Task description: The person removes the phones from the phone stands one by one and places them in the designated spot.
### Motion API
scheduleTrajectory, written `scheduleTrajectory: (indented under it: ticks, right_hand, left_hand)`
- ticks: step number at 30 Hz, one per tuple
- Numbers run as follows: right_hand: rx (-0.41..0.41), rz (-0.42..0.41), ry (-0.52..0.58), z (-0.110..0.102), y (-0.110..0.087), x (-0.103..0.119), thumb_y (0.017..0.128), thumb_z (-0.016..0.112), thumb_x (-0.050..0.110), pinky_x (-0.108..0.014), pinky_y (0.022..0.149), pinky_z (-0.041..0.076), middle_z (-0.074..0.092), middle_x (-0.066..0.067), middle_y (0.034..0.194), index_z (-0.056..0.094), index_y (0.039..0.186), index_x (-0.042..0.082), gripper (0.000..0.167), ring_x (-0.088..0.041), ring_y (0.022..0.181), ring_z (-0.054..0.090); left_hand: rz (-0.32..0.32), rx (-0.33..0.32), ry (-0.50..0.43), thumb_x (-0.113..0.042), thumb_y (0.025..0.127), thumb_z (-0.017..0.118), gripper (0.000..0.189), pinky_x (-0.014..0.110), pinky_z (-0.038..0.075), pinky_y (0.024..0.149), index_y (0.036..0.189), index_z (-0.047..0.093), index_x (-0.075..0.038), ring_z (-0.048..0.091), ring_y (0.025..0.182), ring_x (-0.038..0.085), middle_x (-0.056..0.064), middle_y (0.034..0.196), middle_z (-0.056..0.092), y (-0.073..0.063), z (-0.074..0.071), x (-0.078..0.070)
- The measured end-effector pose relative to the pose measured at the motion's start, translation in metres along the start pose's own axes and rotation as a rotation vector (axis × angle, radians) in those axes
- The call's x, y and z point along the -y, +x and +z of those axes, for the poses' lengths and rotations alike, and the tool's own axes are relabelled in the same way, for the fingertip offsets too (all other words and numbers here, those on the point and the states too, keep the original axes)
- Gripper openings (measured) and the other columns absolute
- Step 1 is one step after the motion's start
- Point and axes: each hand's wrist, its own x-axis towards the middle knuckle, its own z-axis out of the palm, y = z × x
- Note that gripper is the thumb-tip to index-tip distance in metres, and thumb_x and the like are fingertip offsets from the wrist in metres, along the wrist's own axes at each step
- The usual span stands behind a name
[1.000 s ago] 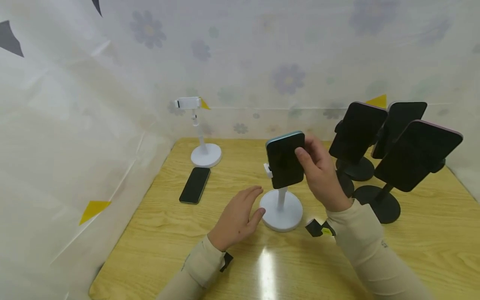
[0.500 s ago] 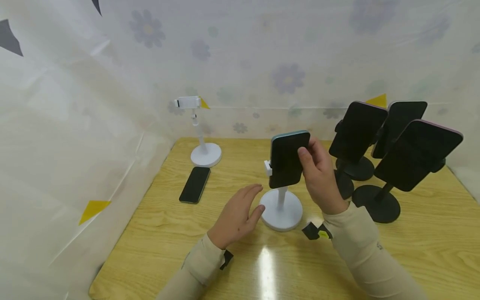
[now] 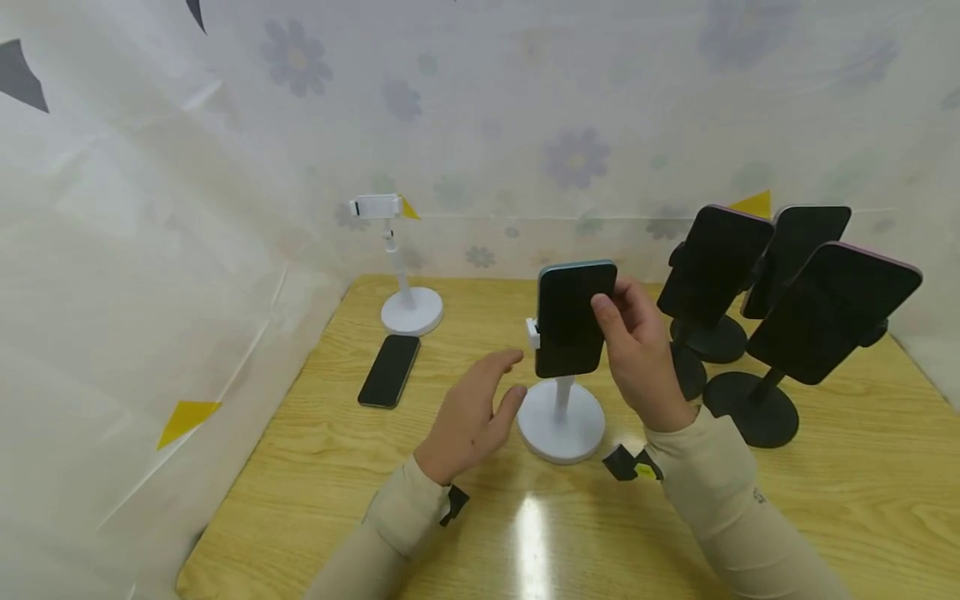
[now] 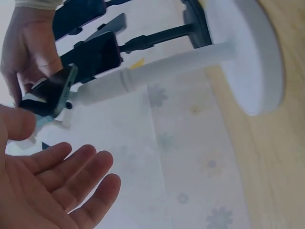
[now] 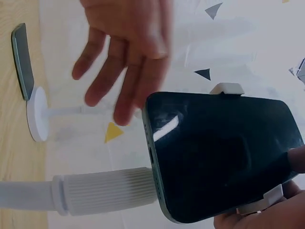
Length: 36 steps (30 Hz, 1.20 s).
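Note:
A phone [image 3: 572, 325] with a light blue edge stands upright in the clamp of a white phone stand [image 3: 561, 423]. White clamp jaws show on both long sides of the phone in the right wrist view. My right hand [image 3: 636, 350] pinches the phone's right edge, thumb on the screen and fingers behind. My left hand [image 3: 468, 417] hovers left of the stand, apart from it. Its fingers are relaxed and hold nothing, as the left wrist view also shows.
Another phone [image 3: 389, 372] lies flat on the wooden table [image 3: 315, 483]. Behind it stands a second white stand [image 3: 412, 311] with nothing in its clamp. Several black stands [image 3: 752, 410] hold phones [image 3: 835, 312] at the right.
The phone has shifted slightly right and turned more upright, with my right hand still gripping it. My left hand has risen a little and its fingers have spread from the thumb.

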Motion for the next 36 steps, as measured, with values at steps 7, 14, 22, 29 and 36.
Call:
scheduleTrajectory:
  ticks: [7, 14, 22, 29, 36]
  right_hand:
    - [-0.018, 0.029, -0.154, 0.0, 0.004, 0.007, 0.103, 0.053, 0.015, -0.014, 0.082, 0.05, 0.059, 0.012, 0.099, 0.054, 0.118, -0.004, 0.025, -0.01, 0.087, 0.055]
    - [-0.014, 0.07, -0.153, 0.001, 0.005, 0.01, 0.103, 0.052, 0.016, -0.015, 0.082, 0.052, 0.059, 0.014, 0.098, 0.054, 0.12, -0.002, 0.025, -0.011, 0.088, 0.057]
    - [-0.042, 0.019, -0.234, 0.002, 0.007, 0.01, 0.101, 0.057, 0.019, -0.015, 0.078, 0.052, 0.062, 0.015, 0.097, 0.06, 0.117, -0.002, 0.027, -0.008, 0.084, 0.06]
    - [-0.034, 0.028, -0.193, 0.0, 0.01, 0.011, 0.101, 0.057, 0.02, -0.016, 0.078, 0.053, 0.063, 0.016, 0.093, 0.061, 0.118, -0.002, 0.028, -0.008, 0.081, 0.061]
    - [-0.046, 0.03, -0.186, -0.001, 0.011, 0.011, 0.101, 0.057, 0.02, -0.016, 0.077, 0.053, 0.062, 0.015, 0.091, 0.061, 0.116, -0.002, 0.027, -0.009, 0.079, 0.058]
  left_hand:
    - [-0.008, -0.129, -0.151, -0.015, 0.103, 0.049, 0.029, 0.032, 0.057, 0.083, 0.13, 0.056, -0.006, 0.068, 0.1, 0.02, 0.009, 0.126, 0.065, 0.024, -0.009, -0.014]
    - [-0.064, -0.172, -0.206, -0.016, 0.103, 0.049, 0.025, 0.027, 0.057, 0.079, 0.123, 0.059, -0.004, 0.067, 0.089, 0.017, 0.008, 0.109, 0.069, 0.04, -0.005, -0.022]
    - [-0.161, -0.174, -0.309, -0.016, 0.106, 0.044, 0.025, 0.021, 0.051, 0.064, 0.122, 0.058, -0.002, 0.06, 0.074, 0.014, 0.008, 0.088, 0.067, 0.045, -0.004, -0.024]
    - [-0.176, -0.171, -0.345, -0.016, 0.106, 0.044, 0.025, 0.022, 0.049, 0.06, 0.12, 0.059, -0.002, 0.056, 0.067, 0.012, 0.008, 0.082, 0.066, 0.048, -0.005, -0.026]
    - [-0.188, -0.165, -0.363, -0.017, 0.106, 0.043, 0.027, 0.022, 0.05, 0.059, 0.121, 0.06, -0.002, 0.056, 0.065, 0.013, 0.008, 0.079, 0.065, 0.049, -0.005, -0.028]
